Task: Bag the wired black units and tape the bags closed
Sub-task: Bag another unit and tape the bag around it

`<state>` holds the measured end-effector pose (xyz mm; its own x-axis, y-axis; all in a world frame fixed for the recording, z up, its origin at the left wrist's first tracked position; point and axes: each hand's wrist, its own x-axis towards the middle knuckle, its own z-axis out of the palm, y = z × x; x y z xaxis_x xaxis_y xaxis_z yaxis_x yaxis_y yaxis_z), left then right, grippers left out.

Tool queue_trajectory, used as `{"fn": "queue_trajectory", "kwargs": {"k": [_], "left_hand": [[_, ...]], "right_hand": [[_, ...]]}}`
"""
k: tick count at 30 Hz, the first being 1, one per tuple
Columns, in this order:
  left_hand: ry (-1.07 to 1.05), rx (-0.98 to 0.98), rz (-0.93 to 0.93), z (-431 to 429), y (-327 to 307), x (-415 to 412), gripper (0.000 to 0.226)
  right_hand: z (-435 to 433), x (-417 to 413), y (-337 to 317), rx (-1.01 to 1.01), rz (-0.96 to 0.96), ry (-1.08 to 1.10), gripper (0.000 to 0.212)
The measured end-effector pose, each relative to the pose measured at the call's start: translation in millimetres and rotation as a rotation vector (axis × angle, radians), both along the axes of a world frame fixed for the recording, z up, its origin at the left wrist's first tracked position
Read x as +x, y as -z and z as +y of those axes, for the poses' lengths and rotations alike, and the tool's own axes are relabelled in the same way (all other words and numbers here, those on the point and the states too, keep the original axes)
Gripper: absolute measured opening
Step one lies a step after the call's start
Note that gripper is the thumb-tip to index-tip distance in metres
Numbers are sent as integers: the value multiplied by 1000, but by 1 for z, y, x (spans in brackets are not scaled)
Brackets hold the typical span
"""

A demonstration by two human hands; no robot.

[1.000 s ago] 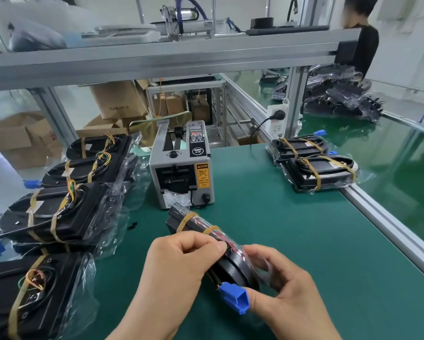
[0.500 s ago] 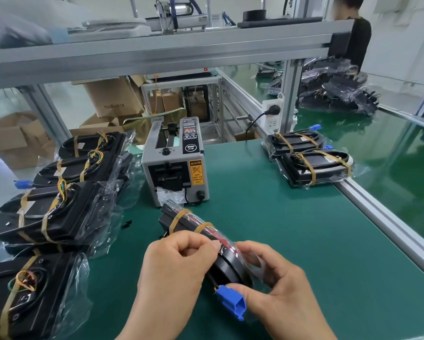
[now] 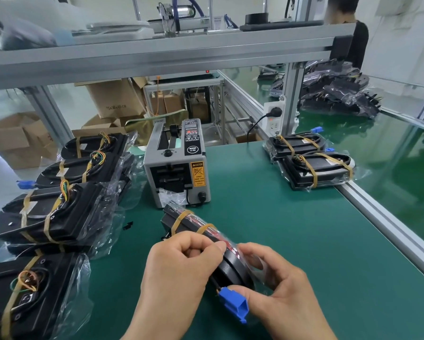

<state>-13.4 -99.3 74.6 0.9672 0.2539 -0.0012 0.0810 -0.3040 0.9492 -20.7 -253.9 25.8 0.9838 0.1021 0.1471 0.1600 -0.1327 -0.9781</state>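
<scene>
Your left hand (image 3: 181,261) pinches the bag (image 3: 198,218) at its near end. Your right hand (image 3: 279,290) grips the black unit (image 3: 173,220) by its blue connector (image 3: 233,304). Long axis runs away from both hands, far end near the tape dispenser (image 3: 179,165).

The left hand (image 3: 181,271) and right hand (image 3: 279,293) cover the near half of the bagged black unit (image 3: 233,268), hiding the bag's mouth. At the surface's (image 3: 291,229) near left corner, a second bagged unit (image 3: 34,298) runs off the picture's edges. The orange label (image 3: 197,174) on the tape dispenser (image 3: 174,168) is too small to read.
</scene>
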Motion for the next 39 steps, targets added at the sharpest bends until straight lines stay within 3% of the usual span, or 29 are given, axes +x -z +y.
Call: {"fn": "queue_trajectory", "kwargs": {"k": [10,14,17,23,39], "left_hand": [[-24,59,-38,0,6,-1,11],[-54,136,-27,2,5,0,27],[-53,175,-28,5,2,4,24],[-5,236,-33,10,1,7,18],[211,295,-64,29,1,11,40]], "right_hand": [[-1,-2,0,1,-7,-10,59],[0,-2,0,-19,-31,-12,60],[1,-1,1,-22,-42,-7,59],[1,-1,2,-23,-50,1,58],[0,1,4,-2,-36,0,59]]}}
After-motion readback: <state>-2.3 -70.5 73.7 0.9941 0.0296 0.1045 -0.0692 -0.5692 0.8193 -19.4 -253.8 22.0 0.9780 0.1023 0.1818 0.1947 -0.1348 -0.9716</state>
